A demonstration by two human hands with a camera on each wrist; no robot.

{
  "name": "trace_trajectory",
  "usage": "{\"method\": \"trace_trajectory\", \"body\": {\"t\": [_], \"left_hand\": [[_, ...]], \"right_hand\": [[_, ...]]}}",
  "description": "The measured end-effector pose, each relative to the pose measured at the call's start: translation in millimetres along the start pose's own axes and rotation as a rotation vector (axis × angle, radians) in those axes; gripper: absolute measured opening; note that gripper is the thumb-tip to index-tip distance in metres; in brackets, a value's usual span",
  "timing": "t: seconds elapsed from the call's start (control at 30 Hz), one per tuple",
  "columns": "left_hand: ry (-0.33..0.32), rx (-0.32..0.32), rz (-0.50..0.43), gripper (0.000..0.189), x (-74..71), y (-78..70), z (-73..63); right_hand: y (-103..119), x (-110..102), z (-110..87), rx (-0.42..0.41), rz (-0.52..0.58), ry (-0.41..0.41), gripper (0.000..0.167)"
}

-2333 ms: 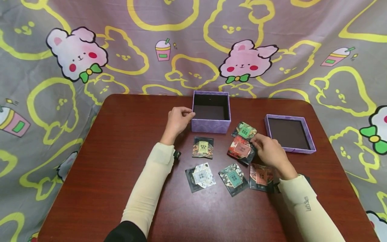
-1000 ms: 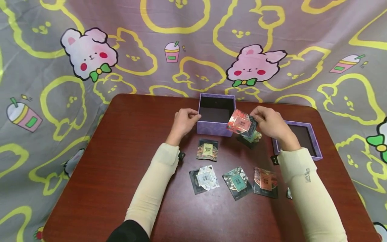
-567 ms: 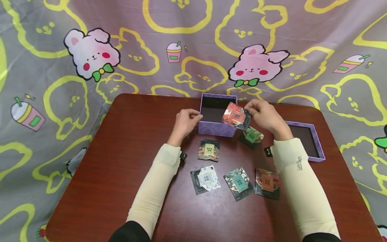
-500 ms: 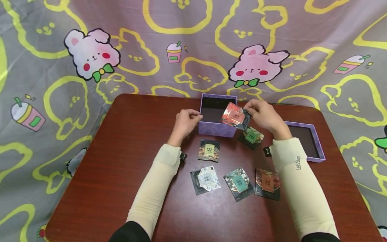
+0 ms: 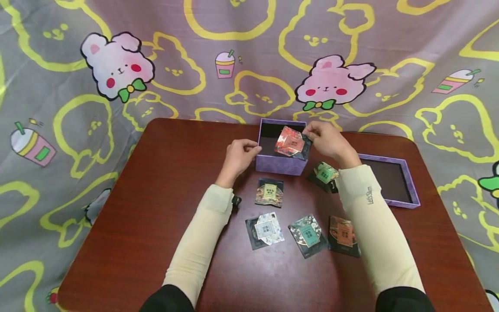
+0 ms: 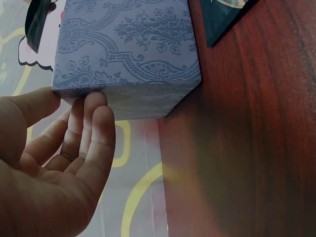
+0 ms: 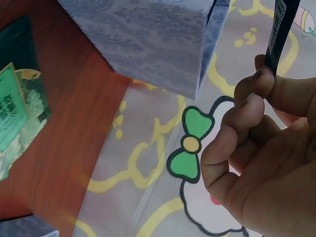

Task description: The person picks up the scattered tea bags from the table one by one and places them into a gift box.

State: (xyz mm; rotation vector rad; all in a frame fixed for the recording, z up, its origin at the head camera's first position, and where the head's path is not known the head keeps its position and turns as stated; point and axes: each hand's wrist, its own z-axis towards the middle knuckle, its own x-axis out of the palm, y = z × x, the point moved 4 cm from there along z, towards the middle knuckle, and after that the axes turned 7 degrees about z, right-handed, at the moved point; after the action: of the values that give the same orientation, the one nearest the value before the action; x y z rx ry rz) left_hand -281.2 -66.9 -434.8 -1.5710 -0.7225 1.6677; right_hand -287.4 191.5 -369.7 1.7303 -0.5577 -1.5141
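My right hand (image 5: 325, 138) pinches the dark corner of a red-and-black sachet (image 5: 290, 143) and holds it over the open purple box (image 5: 280, 164). From the right wrist, the sachet (image 7: 281, 34) shows edge-on between thumb and forefinger, above the box's patterned wall (image 7: 148, 44). My left hand (image 5: 238, 158) grips the box's left rim. The left wrist view has its thumb at the rim's corner and the curled fingers (image 6: 103, 123) against the side of the box (image 6: 128, 44). A green-labelled sachet (image 5: 324, 174) lies on the table below my right hand.
The box lid (image 5: 390, 180) lies upturned at the right. In front of the box are a yellow-labelled sachet (image 5: 270, 192), a white one (image 5: 265, 229), a teal-labelled one (image 5: 308, 234) and an orange-labelled one (image 5: 343, 236). A patterned curtain (image 5: 175, 56) hangs behind the table.
The red-and-black sachet has come up off the table in my right hand and moved left over the box, uncovering the green-labelled sachet. My left hand stays at the rim.
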Motion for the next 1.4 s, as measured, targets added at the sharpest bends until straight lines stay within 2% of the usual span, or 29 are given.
{"method": "trace_trajectory", "body": {"t": [0.23, 0.47, 0.63, 0.8, 1.1, 1.3, 1.4], "left_hand": [[0.021, -0.012, -0.029, 0.024, 3.5, 1.7, 1.8], [0.001, -0.018, -0.046, 0.023, 1.8, 3.3, 0.6], [-0.001, -0.007, -0.048, 0.024, 3.0, 4.5, -0.4], [-0.02, -0.007, -0.04, 0.023, 3.0, 6.5, -0.1], [-0.013, -0.013, -0.065, 0.024, 4.1, 8.2, -2.7], [-0.043, -0.001, -0.032, 0.025, 4.3, 6.5, -4.0], [-0.046, -0.006, -0.031, 0.025, 4.7, 7.0, -4.6]], "right_hand": [[6.2, 1.8, 11.0, 0.024, -0.01, 0.011, 0.022], [18.7, 11.6, 27.0, -0.032, -0.074, -0.004, 0.019], [19.8, 14.1, 32.2, -0.031, -0.097, -0.016, 0.018], [25.5, 19.2, 36.8, -0.04, -0.102, 0.023, 0.02], [24.3, 22.7, 45.7, 0.001, -0.092, 0.088, 0.022], [23.9, 17.1, 50.2, -0.052, -0.122, 0.103, 0.021], [24.0, 18.1, 52.9, -0.052, -0.148, 0.124, 0.02]]}}
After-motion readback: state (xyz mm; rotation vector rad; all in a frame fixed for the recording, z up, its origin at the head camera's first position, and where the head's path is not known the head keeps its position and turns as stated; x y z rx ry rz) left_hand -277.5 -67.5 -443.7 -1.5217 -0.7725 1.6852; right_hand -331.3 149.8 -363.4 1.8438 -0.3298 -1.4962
